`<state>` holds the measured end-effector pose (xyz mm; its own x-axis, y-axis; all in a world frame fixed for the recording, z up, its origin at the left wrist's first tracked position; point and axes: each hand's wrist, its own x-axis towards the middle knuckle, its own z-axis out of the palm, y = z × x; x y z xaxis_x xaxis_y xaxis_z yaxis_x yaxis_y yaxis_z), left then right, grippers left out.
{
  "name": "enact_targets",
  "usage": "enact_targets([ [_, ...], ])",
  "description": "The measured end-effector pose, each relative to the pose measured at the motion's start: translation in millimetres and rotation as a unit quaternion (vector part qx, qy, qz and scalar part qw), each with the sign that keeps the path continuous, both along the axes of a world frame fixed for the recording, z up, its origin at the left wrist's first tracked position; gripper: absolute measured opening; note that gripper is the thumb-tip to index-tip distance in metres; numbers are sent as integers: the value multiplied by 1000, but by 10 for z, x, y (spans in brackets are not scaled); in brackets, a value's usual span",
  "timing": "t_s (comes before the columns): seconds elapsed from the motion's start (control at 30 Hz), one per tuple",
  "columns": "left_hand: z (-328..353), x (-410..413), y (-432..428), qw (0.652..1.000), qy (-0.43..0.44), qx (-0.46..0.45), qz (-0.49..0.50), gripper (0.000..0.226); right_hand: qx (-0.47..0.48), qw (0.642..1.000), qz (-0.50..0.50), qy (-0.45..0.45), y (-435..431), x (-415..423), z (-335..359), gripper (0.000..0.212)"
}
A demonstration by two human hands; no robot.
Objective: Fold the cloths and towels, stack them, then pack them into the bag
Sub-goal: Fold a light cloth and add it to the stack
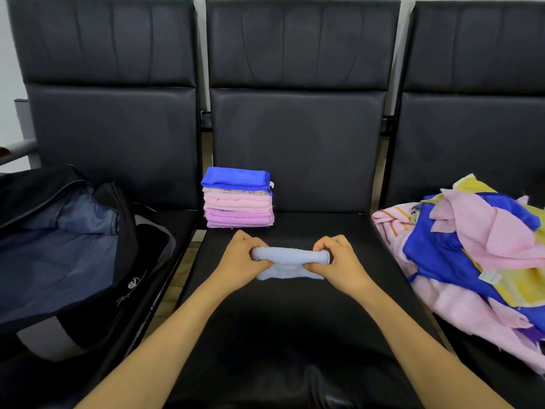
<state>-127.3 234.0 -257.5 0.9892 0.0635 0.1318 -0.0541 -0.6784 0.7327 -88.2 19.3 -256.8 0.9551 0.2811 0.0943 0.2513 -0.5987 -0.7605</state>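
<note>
Basically two risks. The light blue cloth (290, 256) is small and thick at the fold, so if either pinch loosens the turned-over edge probably springs open. Its lower flap also lies loose on the middle seat (295, 335), so it may drag or skew and leave uneven edges. A lumpy fold would sit badly on the stack (238, 202), which is already tall and could tip off the seat's back left corner. Grip state: left hand (241, 255) has fingers and thumb curled tight round the cloth's left end, and right hand (339, 258) pinches its right end the same way. Neither hand holds anything else. The cloth spans straight between the two grips near the seat's middle, with the raised fold at finger level and the flap hanging just below toward the front edge. The open bag (73, 261) is on the left seat and the unfolded pile (472, 246) is on the right seat, both well apart from the hands.
</note>
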Motion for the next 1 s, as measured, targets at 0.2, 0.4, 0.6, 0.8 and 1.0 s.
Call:
enact_targets([
  [0.2, 16, 12, 25, 950, 101, -295, -29, 24, 206, 961, 23, 181, -73, -11, 24, 26],
  [0.4, -138, 75, -49, 932, 114, -342, 33, 16, 280, 930, -23, 236, -25, 51, -31, 46],
  [0.6, -78, 312, 70, 943, 145, -298, 8, 30, 227, 955, -27, 189, 112, 237, -19, 16],
  [0.8, 388, 914, 427, 961, 32, -268, 69, 33, 189, 975, 8, 117, 620, 929, 421, 33],
  [1.0, 757, 1585, 1047, 961, -47, -246, 114, 35, 181, 983, 26, 32, 1326, 1660, 814, 38],
])
